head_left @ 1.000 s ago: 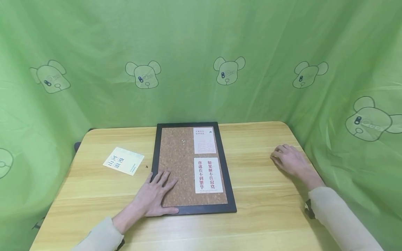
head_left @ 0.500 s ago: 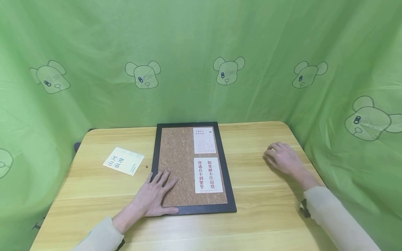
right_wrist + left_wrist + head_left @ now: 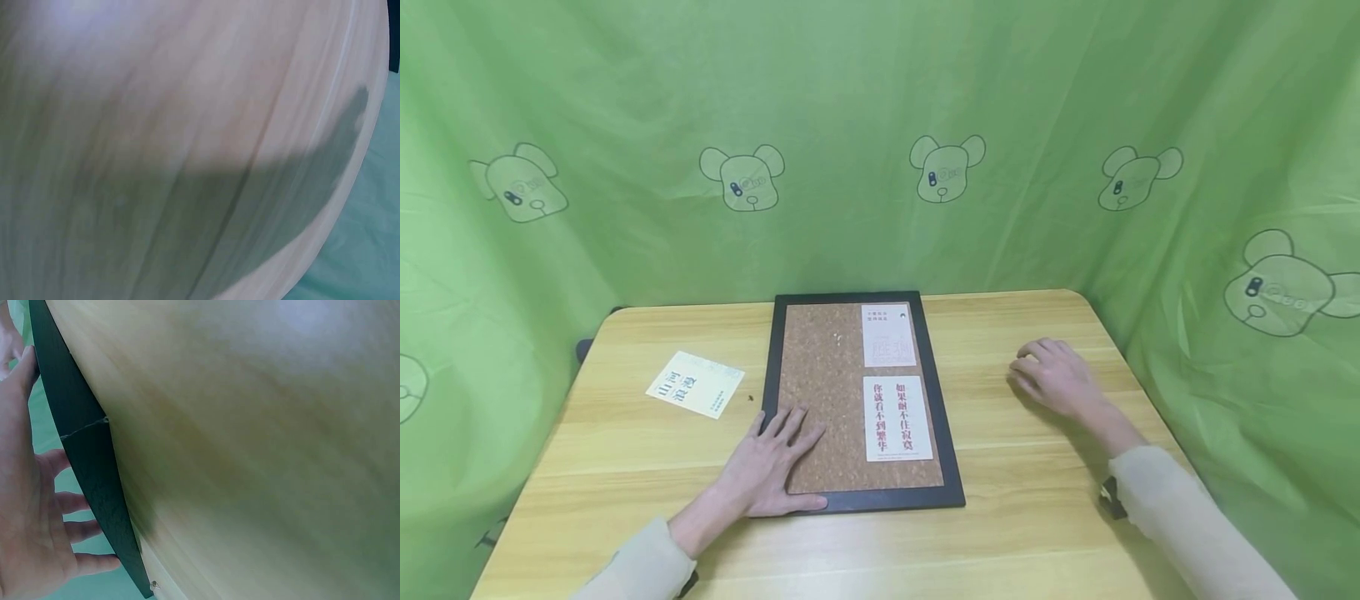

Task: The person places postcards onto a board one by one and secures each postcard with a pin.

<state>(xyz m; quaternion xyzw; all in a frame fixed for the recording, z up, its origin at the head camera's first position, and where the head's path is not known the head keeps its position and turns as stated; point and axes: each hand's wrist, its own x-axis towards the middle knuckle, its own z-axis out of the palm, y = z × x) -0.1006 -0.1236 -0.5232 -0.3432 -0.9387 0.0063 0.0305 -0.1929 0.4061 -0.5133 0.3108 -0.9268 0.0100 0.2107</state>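
A corkboard [image 3: 823, 400] in a black frame lies on the wooden table. My left hand [image 3: 772, 467] rests with spread fingers over its near left corner, thumb along the near edge. In the left wrist view the same hand [image 3: 31, 506] is against the dark frame [image 3: 84, 450]. Two white cards lie on the cork's right side: an upper card [image 3: 887, 337] with a small dark dot at its top right, and a lower card [image 3: 898, 418] with red characters. Right of the board, my right hand [image 3: 1060, 379] is over the table, fingers bent; I cannot tell whether they hold anything small.
A pale card [image 3: 696, 385] with blue characters lies on the table [image 3: 625, 483] left of the board. Next to it is a tiny dark speck [image 3: 750, 398]. A green curtain [image 3: 850, 242] with printed bear heads closes off the back and sides.
My right hand has moved left across the table, from near the right edge toward the corkboard. The left hand, the board and the cards have stayed put.
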